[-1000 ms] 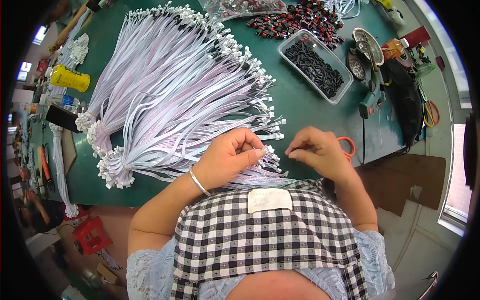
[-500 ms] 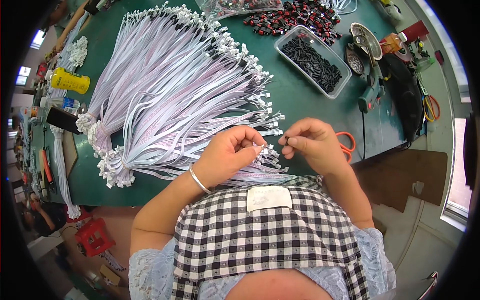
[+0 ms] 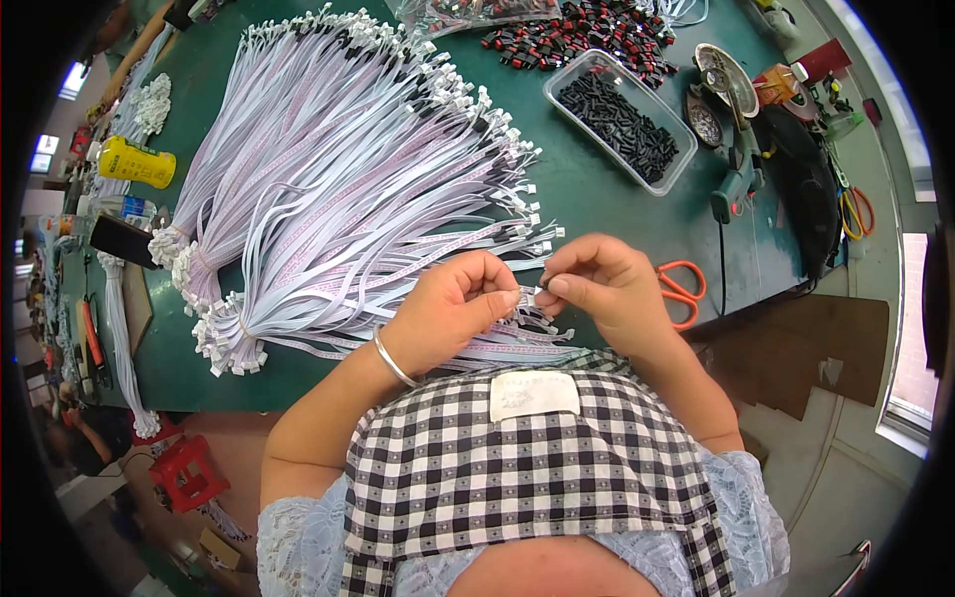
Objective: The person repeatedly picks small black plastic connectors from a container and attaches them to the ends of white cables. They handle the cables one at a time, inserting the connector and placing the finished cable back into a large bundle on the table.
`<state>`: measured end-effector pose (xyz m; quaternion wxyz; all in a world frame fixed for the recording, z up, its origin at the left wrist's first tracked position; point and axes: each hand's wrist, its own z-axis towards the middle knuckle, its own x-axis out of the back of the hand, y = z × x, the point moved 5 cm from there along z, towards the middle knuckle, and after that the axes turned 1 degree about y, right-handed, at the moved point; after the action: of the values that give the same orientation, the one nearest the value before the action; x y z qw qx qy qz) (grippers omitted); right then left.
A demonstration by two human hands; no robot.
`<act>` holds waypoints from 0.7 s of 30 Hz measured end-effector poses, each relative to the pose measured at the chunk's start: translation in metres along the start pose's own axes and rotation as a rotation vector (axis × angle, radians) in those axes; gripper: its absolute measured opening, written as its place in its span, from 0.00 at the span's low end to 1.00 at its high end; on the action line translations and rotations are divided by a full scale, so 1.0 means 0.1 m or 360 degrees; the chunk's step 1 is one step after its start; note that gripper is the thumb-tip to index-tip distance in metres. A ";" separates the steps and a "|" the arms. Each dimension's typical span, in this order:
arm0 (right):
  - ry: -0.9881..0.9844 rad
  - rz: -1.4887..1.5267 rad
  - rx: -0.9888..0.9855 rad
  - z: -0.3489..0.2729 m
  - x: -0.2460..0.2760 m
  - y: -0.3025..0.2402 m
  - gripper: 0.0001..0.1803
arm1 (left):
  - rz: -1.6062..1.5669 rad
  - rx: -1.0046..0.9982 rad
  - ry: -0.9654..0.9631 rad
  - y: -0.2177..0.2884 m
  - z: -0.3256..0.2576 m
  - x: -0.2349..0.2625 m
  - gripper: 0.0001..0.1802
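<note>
Over the table's near edge my left hand point(image 3: 453, 306) is closed, thumb and forefinger pinching the white end of a flat ribbon cable; the fingers hide most of it. Close to its right is my right hand point(image 3: 603, 289), fingertips pinched on a small black sleeve point(image 3: 545, 283), which faces the left hand's fingertips. A small gap separates the two hands. Beneath and beyond them fan out many white and pinkish ribbon cables point(image 3: 328, 189) with white connectors, some with black pieces near their ends. Their left ends are gathered in tied bundles point(image 3: 231, 333).
A clear plastic tray point(image 3: 659, 187) of black sleeves stands at far right, by a heap of red-and-black parts point(image 3: 587, 40). Orange-handled scissors point(image 3: 691, 298) lie right of my right hand, near a green corded tool point(image 3: 741, 177). A yellow bottle point(image 3: 137, 161) and dark phone point(image 3: 123, 240) are left.
My right hand has moved left, bringing the black sleeve nearer the left fingertips. More of the orange scissors shows. The left hand has barely moved.
</note>
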<state>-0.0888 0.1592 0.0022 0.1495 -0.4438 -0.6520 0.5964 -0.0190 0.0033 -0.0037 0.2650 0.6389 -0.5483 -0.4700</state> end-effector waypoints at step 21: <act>0.0099 -0.0576 0.0385 -0.01 -0.08 -0.06 0.06 | 0.0058 -0.0057 0.0011 -0.03 0.00 -0.01 0.05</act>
<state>-0.0858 0.1547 0.0107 0.3263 -0.3165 -0.6397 0.6198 -0.0178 0.0045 -0.0057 0.2869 0.6255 -0.5504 -0.4727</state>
